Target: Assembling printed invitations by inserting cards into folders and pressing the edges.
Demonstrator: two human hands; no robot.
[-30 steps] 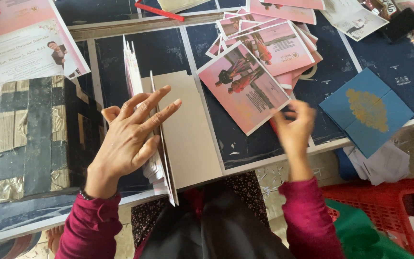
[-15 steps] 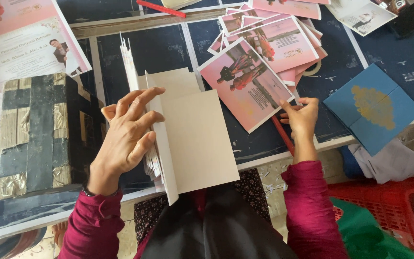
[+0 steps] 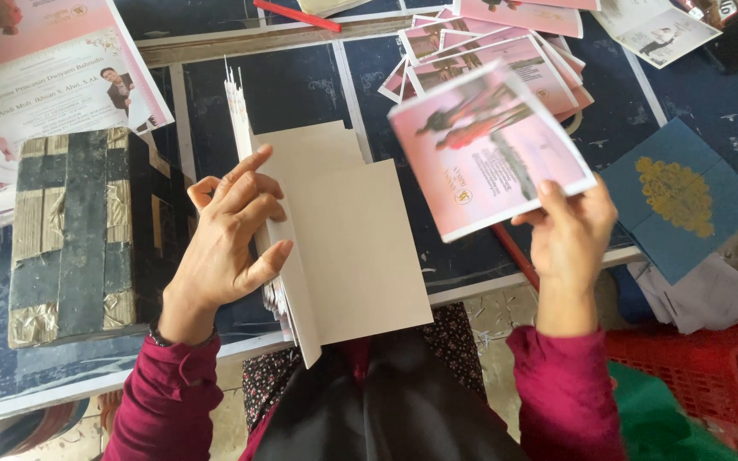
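- Head view, looking down: right hand (image 3: pixel 567 248) pinches a pink printed photo card (image 3: pixel 489 149) by its lower right corner, thumb on top, fingers under; card lifted off the worktop, blurred, tilted.
- Left hand (image 3: pixel 225 235) rests spread on a stack of plain beige folded cards (image 3: pixel 348 248), fingers splayed over the fold edge, thumb tucked under the top flap; top flap stands part-open.
- Key relation: beige stack lies at about 9 o'clock from the right-hand grip, near but not touching the pink card. Its long axis runs roughly 12 to 6, leaning a little toward 5. Open face of the top card turns toward the right hand, which is the nearer to it.
- Nothing stands between pink card and beige face; the gap over the dark blue worktop (image 3: pixel 301 85) shows bare.
- Around: loose pile of more pink photo cards (image 3: pixel 506 43) at 12 o'clock from the right hand; dark blue square card with gold ornament (image 3: pixel 681 201) at 3 o'clock, overhanging the worktop edge.
- Red pencil-like stick (image 3: pixel 514 254) lies partly under the held card, just beside the right hand.
- Dark block wrapped in brown tape (image 3: pixel 70 239) at 9 o'clock from the left hand, just beside it.
- Red plastic crate (image 3: pixel 694 376) below the edge, at 5 o'clock.
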